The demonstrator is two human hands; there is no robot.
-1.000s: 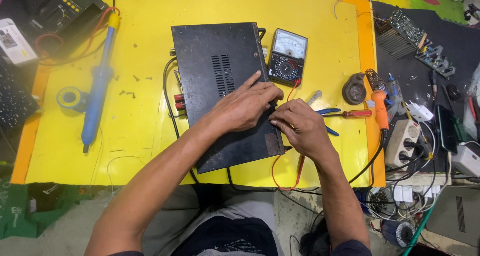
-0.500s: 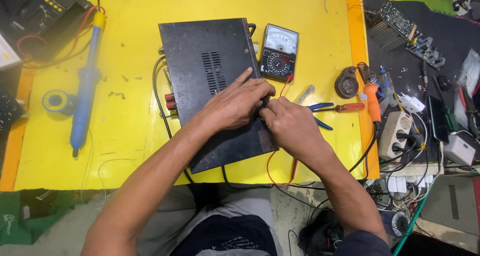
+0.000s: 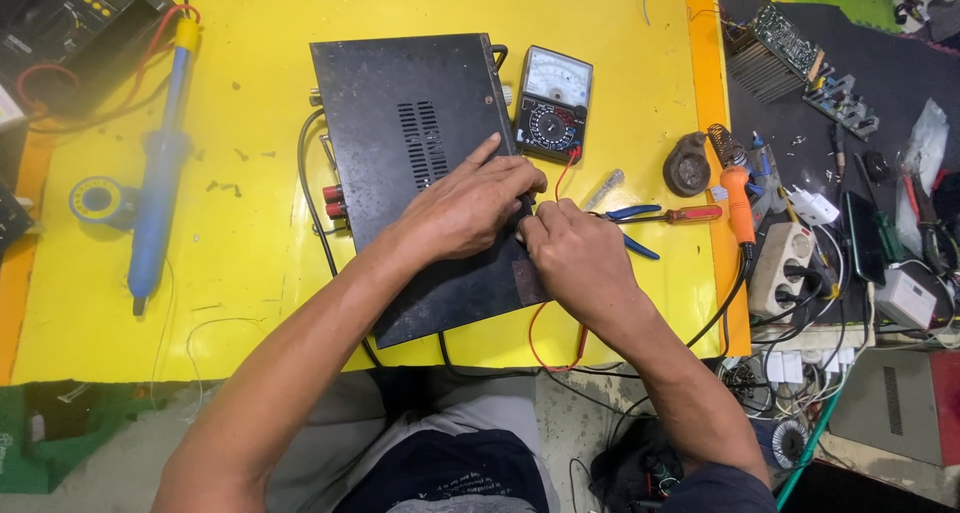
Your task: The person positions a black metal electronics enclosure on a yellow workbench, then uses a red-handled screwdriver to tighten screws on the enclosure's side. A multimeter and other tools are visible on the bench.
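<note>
Black metal case (image 3: 400, 123) under both hands (image 3: 470, 208), round-dialled meter (image 3: 553, 103) just beside.

Black metal electronics case (image 3: 420, 163), vented lid up, flat and slightly skewed on yellow mat (image 3: 250, 233)

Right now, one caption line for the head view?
Both hands, left and right, meet at the black case's right edge, multimeter beside it.
</note>
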